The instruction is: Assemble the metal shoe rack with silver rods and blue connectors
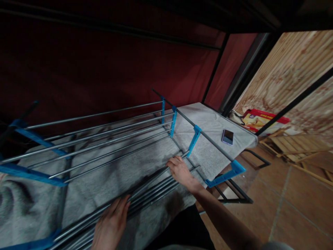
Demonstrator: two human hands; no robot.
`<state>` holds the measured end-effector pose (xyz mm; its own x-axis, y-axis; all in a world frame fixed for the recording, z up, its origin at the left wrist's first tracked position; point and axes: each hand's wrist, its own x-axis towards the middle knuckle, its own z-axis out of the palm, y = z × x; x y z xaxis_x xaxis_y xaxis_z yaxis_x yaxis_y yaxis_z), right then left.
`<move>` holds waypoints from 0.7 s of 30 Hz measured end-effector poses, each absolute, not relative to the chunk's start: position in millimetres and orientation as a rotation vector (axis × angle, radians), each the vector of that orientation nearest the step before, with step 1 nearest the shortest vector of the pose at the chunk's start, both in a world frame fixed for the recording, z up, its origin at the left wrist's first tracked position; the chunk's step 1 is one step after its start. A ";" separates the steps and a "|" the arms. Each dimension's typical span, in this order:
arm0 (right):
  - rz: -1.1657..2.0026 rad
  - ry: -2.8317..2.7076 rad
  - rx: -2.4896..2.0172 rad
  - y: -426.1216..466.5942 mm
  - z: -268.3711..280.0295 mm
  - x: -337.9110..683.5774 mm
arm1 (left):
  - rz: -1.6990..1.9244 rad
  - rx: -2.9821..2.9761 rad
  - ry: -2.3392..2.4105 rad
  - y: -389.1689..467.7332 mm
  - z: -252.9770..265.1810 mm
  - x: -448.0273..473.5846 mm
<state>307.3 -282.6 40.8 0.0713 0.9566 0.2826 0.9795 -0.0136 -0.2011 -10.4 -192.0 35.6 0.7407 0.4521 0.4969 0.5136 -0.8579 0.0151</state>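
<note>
Head view: the bundle of slim grey metal tubes point(156, 191) lies beneath both hands, long axis lower left to upper right. Right hand point(179, 171), curled round one tube, is nearer the blue plastic bracket point(193, 141); left hand point(111, 222) lies half-curled across, grip undeterminable.

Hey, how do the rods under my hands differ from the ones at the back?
Spacing: the near rods lie bunched close together, while the back rods are spaced apart between blue brackets. Contact: your left hand and right hand are both on the near rods; neither touches the back rods. Both sets are long, slim, grey and metallic-looking.
</note>
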 end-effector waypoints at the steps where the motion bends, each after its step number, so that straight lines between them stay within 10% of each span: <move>1: -0.102 -1.927 -2.007 -282.5 40.4 307.3 | -0.767 -2.807 -0.764 -191.4 37.4 -10.2; 21: -0.151 -1.975 -1.954 -279.5 38.7 313.7 | -0.759 -2.995 -0.835 -177.0 33.0 -10.3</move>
<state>313.7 -279.5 38.7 0.0186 0.9462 0.3230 0.9843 0.0393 -0.1719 -10.3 -177.0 33.0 0.7517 0.5016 0.4283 0.4738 -0.8624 0.1784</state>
